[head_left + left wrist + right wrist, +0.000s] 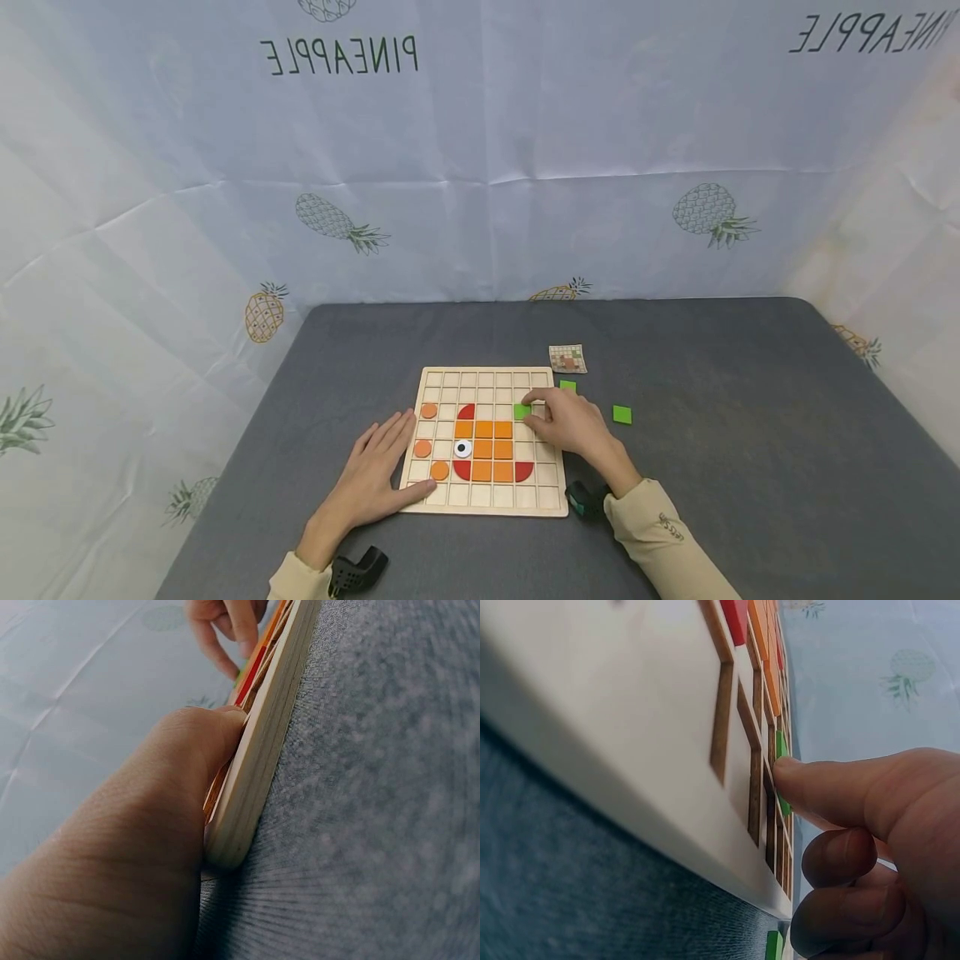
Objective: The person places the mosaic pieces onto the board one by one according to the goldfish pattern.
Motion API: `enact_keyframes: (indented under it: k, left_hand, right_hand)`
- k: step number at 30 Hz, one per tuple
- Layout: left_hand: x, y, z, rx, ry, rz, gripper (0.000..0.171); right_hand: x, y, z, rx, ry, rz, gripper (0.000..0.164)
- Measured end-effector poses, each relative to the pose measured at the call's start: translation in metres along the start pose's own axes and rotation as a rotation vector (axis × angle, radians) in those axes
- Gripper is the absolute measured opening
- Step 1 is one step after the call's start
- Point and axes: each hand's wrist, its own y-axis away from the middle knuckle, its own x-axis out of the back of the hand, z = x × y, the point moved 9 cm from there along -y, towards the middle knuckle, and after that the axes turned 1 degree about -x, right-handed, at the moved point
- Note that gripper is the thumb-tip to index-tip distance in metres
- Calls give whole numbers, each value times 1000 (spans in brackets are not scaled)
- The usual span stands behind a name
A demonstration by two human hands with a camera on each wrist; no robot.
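Note:
A wooden grid board lies on the table with orange squares, red quarter-round pieces, orange discs and a white-and-black eye disc in its cells. My left hand rests on the board's left side with fingers straight, thumb over its lower left corner. My right hand pinches a green square tile between thumb and index finger at a cell in the upper right of the grid. In the right wrist view the thumb touches the green tile, while the other fingers curl below.
One loose green tile lies right of the board. Another green tile sits by its upper right edge, partly behind my right hand. A small pattern card lies beyond the board's top right corner. A pineapple-print curtain hangs behind the grey table.

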Motion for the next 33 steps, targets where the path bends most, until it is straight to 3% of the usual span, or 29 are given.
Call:
enact_keyframes:
  k: [20, 33]
  left_hand:
    - [2, 1, 1, -11, -1, 17, 102]
    - [1, 0, 0, -3, -6, 6, 103]
  right_hand:
    - [2, -1, 2, -14, 0, -5, 27]
    - [26, -1, 8, 39, -18, 42, 31]
